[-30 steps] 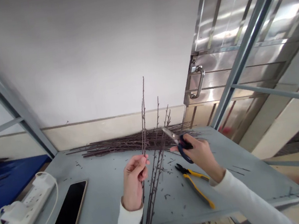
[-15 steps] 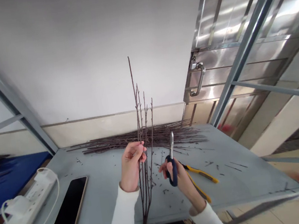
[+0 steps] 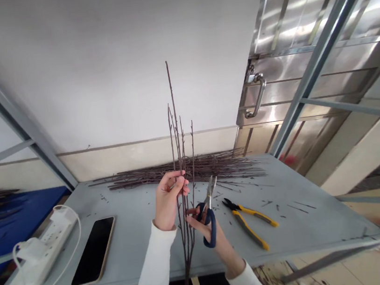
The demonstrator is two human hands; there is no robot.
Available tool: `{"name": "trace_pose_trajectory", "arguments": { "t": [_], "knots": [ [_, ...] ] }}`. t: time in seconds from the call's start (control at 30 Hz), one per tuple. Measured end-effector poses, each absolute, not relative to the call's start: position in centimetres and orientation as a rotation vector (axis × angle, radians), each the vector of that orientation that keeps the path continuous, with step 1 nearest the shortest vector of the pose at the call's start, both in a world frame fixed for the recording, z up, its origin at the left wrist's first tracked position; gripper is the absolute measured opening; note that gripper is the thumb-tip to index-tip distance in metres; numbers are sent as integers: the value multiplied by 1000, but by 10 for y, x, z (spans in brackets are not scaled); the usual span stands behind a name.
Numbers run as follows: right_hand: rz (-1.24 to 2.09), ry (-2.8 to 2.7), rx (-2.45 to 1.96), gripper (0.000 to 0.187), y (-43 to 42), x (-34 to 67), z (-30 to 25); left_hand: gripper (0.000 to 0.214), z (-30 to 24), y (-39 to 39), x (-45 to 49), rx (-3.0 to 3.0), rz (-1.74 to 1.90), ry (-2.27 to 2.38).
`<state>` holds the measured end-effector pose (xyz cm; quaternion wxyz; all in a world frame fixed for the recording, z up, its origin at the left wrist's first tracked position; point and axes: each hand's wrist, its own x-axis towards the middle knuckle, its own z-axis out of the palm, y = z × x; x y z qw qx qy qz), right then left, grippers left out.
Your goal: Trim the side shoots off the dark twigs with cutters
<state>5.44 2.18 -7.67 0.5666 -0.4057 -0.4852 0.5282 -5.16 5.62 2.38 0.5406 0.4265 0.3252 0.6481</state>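
Note:
My left hand [image 3: 168, 200] is closed on a bundle of thin dark twigs [image 3: 176, 135] that stands upright in front of me, its tips reaching well above the table. My right hand [image 3: 209, 231] holds blue-handled scissors [image 3: 208, 210] just to the right of the twigs, with the blades slightly apart and pointing up. The right fingers touch the stems below my left hand. Both arms wear white sleeves.
A pile of twigs [image 3: 194, 169] lies along the back of the grey table [image 3: 310, 220]. Yellow-handled pliers [image 3: 249, 224] lie to the right of my hands. A black phone [image 3: 94, 250] and a white power strip [image 3: 41, 255] with cables sit on the left. Small twig clippings dot the surface.
My right hand has brought the scissors from the right side in towards the twigs and down. My left hand has raised the twigs and set them more upright.

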Motion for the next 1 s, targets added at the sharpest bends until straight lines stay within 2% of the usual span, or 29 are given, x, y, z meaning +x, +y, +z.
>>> {"name": "trace_pose_trajectory", "arguments": {
  "t": [0.2, 0.37, 0.4, 0.53, 0.67, 1.0],
  "knots": [
    [1236, -1119, -885, 36, 25, 48, -73, 32, 19, 51, -57, 1194, 1612, 958],
    [1189, -1184, -888, 31, 20, 50, -72, 74, -16, 39, -65, 1082, 1731, 1119],
    [1176, -1194, -896, 31, 20, 50, -71, 74, -26, 36, -66, 1028, 1707, 1133],
    [1118, -1221, -918, 29, 20, 52, -71, 48, -57, 26, -70, 885, 1530, 1124],
    [1041, -1223, -929, 29, 20, 54, -74, 32, -60, 16, -69, 953, 1357, 1066],
    [1031, -1125, -911, 28, 16, 52, -72, 25, -51, 8, -61, 960, 1487, 1132]
  ]
}}
